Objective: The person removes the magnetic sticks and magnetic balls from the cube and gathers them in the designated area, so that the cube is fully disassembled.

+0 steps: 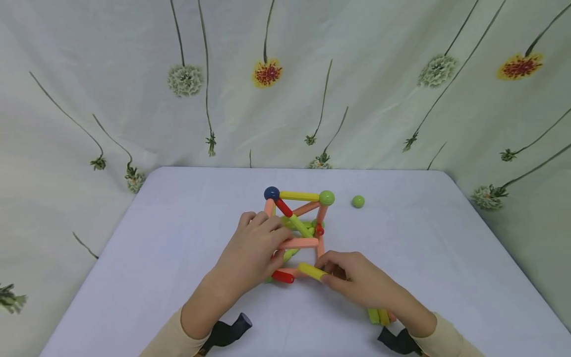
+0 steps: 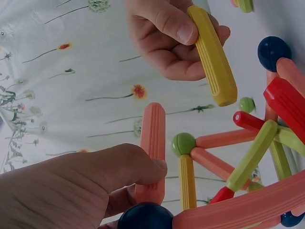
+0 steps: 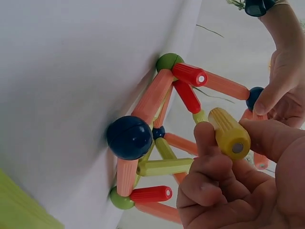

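A frame of magnetic building sticks and balls stands mid-table, with a dark blue ball (image 1: pixel 271 193) and a green ball (image 1: pixel 326 198) at its far top corners. My left hand (image 1: pixel 255 244) is at its left side. In the left wrist view, that hand's thumb and fingers pinch a salmon-pink stick (image 2: pixel 153 133) joined to a blue ball (image 2: pixel 145 217). My right hand (image 1: pixel 359 278), at the frame's near right, grips a yellow stick (image 1: pixel 311 271) between thumb and fingers. This stick's round metal tip (image 3: pixel 238 145) faces the right wrist camera. A red stick (image 1: pixel 283 276) juts out low at the front.
One loose green ball (image 1: pixel 358 201) lies to the right behind the frame. Several spare sticks (image 1: pixel 378 316) lie under the right forearm. Black straps (image 1: pixel 229 331) hang at both wrists. A flower-print cloth (image 1: pixel 379 99) hangs behind the white table (image 1: pixel 428 223).
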`<state>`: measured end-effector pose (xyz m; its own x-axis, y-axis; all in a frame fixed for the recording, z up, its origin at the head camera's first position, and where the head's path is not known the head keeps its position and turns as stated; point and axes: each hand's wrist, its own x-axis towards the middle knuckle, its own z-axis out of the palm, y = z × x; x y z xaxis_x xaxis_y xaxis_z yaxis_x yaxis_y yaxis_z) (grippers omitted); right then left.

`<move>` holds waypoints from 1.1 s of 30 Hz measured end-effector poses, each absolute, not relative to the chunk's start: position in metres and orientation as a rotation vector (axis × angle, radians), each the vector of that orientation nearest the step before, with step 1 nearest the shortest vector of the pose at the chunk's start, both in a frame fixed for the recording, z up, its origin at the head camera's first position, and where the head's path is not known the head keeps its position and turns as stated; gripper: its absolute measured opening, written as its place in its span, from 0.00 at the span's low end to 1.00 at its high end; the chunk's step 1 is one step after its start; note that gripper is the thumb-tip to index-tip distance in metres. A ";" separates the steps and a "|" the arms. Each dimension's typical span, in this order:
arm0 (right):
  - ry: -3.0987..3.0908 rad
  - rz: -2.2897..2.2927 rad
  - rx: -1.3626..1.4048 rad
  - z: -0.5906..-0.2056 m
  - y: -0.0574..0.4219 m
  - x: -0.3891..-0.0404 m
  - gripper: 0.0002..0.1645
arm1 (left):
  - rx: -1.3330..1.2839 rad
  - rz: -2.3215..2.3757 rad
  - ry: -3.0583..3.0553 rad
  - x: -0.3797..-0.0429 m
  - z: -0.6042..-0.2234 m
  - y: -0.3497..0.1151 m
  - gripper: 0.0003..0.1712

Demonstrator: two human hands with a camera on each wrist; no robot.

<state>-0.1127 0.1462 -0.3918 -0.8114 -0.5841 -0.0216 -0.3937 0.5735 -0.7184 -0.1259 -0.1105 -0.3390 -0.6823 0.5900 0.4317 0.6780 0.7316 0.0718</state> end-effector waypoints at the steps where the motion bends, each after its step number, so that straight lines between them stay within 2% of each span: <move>1: 2.545 -1.091 -0.779 -0.392 0.149 -0.112 0.12 | -0.978 -0.315 -2.550 -0.126 -0.339 -0.110 0.14; 6: 2.579 -1.148 -0.659 -0.395 0.165 -0.108 0.14 | -0.974 -0.306 -2.554 -0.126 -0.339 -0.111 0.15; 16: 2.671 -1.181 -0.208 -0.404 0.217 -0.095 0.20 | -0.972 -0.312 -2.573 -0.126 -0.339 -0.110 0.16; 23: 2.747 -0.923 -0.001 -0.414 0.257 -0.079 0.25 | -0.974 -0.311 -2.585 -0.126 -0.338 -0.110 0.16; 29: 2.688 -0.851 -0.004 -0.424 0.266 -0.072 0.26 | -0.960 -0.317 -2.605 -0.126 -0.337 -0.111 0.19; 33: 2.667 -0.858 -0.084 -0.422 0.264 -0.072 0.23 | -0.957 -0.338 -2.618 -0.126 -0.335 -0.112 0.20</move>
